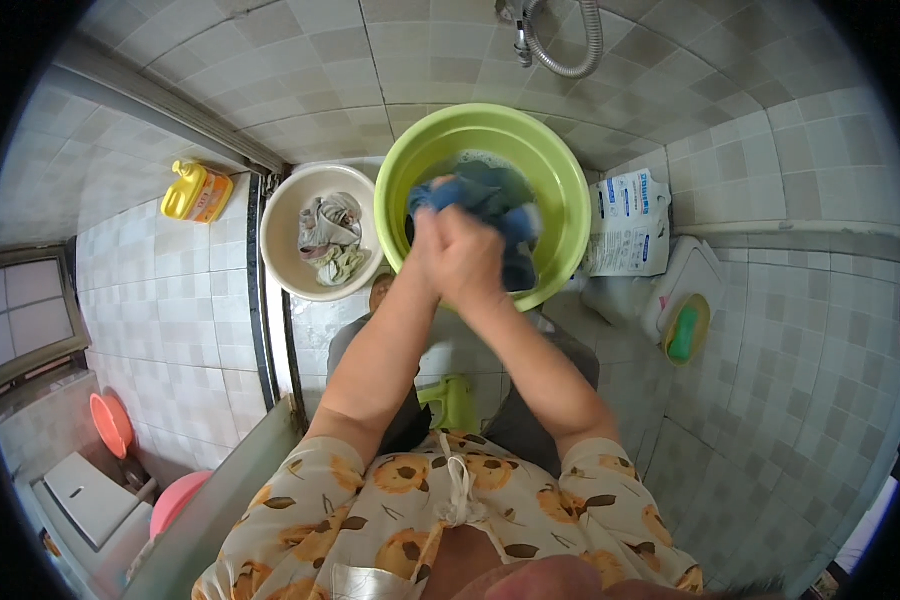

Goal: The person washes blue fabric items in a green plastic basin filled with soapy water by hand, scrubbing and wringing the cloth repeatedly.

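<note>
A large lime-green plastic basin (562, 172) stands against the tiled wall, with dark blue wet cloth (487, 187) and some suds inside. Over its near rim my left hand (431, 240) and my right hand (471, 259) press together, both closed on the blue cloth; which hand lies on which side is judged from the arms, and the fingers are partly hidden and blurred. To the left of the green basin, a smaller cream basin (274, 247) holds crumpled light-coloured cloths (334, 232).
A yellow pump bottle (195, 191) lies at the left beyond the door track. A white printed bag (630, 225) leans at the right, near a green soap bar (684, 331) in a dish. A metal shower hose (592, 45) hangs above. A green stool (457, 405) is beneath me.
</note>
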Demonstrator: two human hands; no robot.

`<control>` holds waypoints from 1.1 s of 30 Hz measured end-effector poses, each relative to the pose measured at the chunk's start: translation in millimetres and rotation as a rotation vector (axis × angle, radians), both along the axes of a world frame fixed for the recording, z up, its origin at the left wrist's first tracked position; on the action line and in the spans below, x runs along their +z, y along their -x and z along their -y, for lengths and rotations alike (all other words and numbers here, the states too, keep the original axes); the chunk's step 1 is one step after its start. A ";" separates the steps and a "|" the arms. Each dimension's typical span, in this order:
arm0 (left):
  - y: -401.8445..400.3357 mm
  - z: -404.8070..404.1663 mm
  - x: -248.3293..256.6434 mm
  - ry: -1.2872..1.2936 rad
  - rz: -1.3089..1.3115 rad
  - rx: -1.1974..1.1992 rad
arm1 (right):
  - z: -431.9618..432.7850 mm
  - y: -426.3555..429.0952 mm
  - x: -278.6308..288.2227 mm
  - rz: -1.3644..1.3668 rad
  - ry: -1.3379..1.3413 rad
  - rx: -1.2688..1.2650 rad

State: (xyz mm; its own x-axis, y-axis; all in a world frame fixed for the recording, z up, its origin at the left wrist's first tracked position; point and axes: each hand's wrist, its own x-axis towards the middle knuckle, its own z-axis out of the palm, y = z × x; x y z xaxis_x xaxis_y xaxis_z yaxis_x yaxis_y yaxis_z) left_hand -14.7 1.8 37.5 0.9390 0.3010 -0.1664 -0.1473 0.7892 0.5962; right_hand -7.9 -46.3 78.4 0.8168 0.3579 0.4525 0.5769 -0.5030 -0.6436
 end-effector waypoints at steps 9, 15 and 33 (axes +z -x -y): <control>-21.1 -6.2 41.4 0.402 -0.380 -0.223 | 58.8 -101.3 -4.2 -0.444 -0.040 -0.262; -25.2 -35.7 49.4 0.413 -0.167 -0.116 | 101.2 -93.7 25.0 -0.584 -0.126 0.013; -31.7 -52.2 41.2 0.268 -0.292 0.009 | 118.1 -100.4 25.9 -0.760 -1.107 0.049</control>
